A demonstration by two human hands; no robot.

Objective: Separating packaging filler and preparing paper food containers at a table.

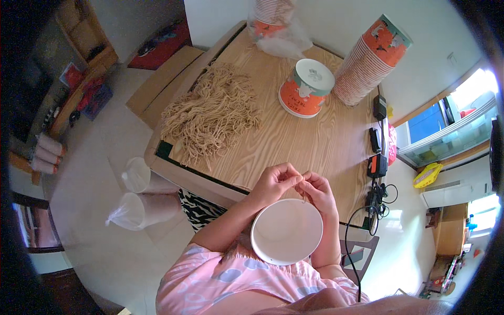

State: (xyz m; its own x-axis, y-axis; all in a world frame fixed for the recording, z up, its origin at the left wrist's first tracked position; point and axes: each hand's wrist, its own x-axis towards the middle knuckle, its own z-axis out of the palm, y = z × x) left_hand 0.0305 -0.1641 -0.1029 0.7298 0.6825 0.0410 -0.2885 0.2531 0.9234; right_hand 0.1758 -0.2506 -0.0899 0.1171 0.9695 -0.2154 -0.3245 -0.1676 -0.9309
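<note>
A white paper bucket (pixel 286 236) rests against my body between my forearms, its open mouth facing up and its inside bare. A small dark hole shows near its near rim. Just beyond its far rim, my left hand (pixel 278 184) and my right hand (pixel 318 193) meet fingertip to fingertip, both closed in a pinch. A short bit of tan cord (pixel 305 197) shows under the right fingers; most of it is hidden by them. A loose heap of similar tan cords (pixel 215 113) lies on the wood-grain table (pixel 278 142) ahead to the left.
An orange and green printed bucket (pixel 304 94) stands upside down on the table. Behind it leans a tall nested stack of buckets (pixel 367 63); another stack (pixel 270 21) has plastic around it. Black power adapters (pixel 377 165) and cables line the right edge. Bagged stacks (pixel 144 210) lie on the left floor.
</note>
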